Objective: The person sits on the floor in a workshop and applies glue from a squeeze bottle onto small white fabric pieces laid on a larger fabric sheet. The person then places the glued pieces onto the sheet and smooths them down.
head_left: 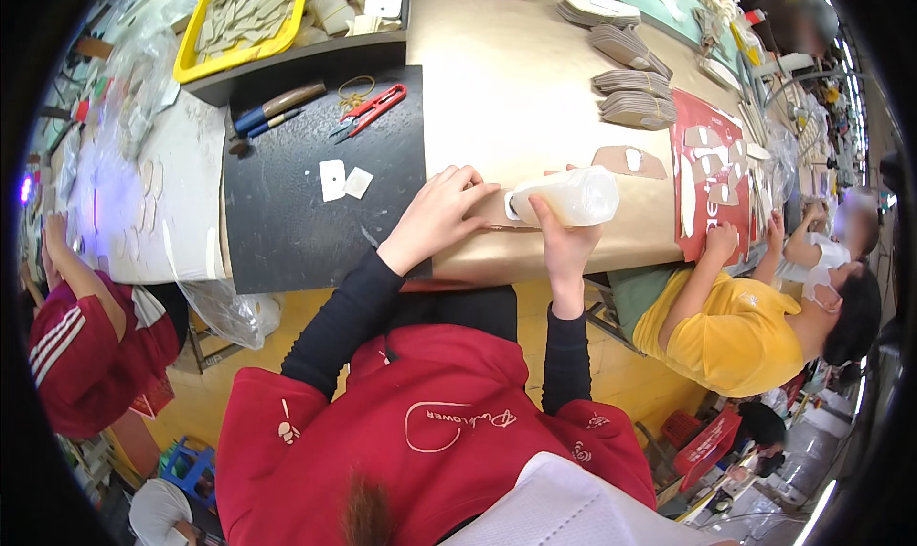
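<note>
A translucent white plastic bottle point(583, 197) lies tilted in my right hand point(565, 240), its narrow end pointing left. My fingers and thumb wrap around it. Under that end is a flat brown cut piece point(493, 210) with a small white patch point(511, 205) on it. My left hand point(435, 214) holds the left end of this piece against the table, thumb and fingers on either side. Just right of the bottle lies another brown cut piece point(650, 166), also bearing a white patch point(633, 159).
On the black mat point(287, 212) lie red thread snips point(374, 108), handled tools point(277, 108) and white squares point(344, 180). A yellow tray point(191, 59) holds many pieces. Brown stacks point(635, 97) stand at far right. A co-worker in yellow point(731, 326) sits right of me, beside a red sheet point(690, 130).
</note>
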The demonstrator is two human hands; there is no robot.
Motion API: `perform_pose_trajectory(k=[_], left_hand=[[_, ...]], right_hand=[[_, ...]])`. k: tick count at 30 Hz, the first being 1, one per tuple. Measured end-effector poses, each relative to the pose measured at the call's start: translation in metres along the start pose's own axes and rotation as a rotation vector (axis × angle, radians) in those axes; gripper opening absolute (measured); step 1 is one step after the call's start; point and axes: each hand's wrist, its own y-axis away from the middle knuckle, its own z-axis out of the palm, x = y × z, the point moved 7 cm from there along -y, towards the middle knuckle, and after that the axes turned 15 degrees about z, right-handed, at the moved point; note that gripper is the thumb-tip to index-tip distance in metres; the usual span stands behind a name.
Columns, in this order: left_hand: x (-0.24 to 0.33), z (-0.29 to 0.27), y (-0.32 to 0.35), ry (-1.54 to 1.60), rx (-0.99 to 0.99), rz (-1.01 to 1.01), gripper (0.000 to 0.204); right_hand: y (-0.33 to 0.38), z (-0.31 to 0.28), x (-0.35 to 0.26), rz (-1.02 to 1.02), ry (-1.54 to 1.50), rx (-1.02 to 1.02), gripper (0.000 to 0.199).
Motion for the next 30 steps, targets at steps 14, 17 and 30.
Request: perform_pose_trajectory(k=[14, 17, 30], left_hand=[[-0.005, 0.005, 0.005, -0.023, 0.005, 0.0, 0.05], [-0.004, 0.004, 0.005, -0.021, 0.006, 0.0, 0.049], [-0.003, 0.004, 0.005, -0.038, 0.011, 0.001, 0.048]], right_hand=[[0.006, 0.011, -0.011, -0.197, 0.061, -0.108, 0.068], [0.004, -0.001, -0.014, -0.202, 0.1, 0.044, 0.058], [-0.002, -0.003, -0.012, -0.079, 0.09, 0.089, 0.05]])
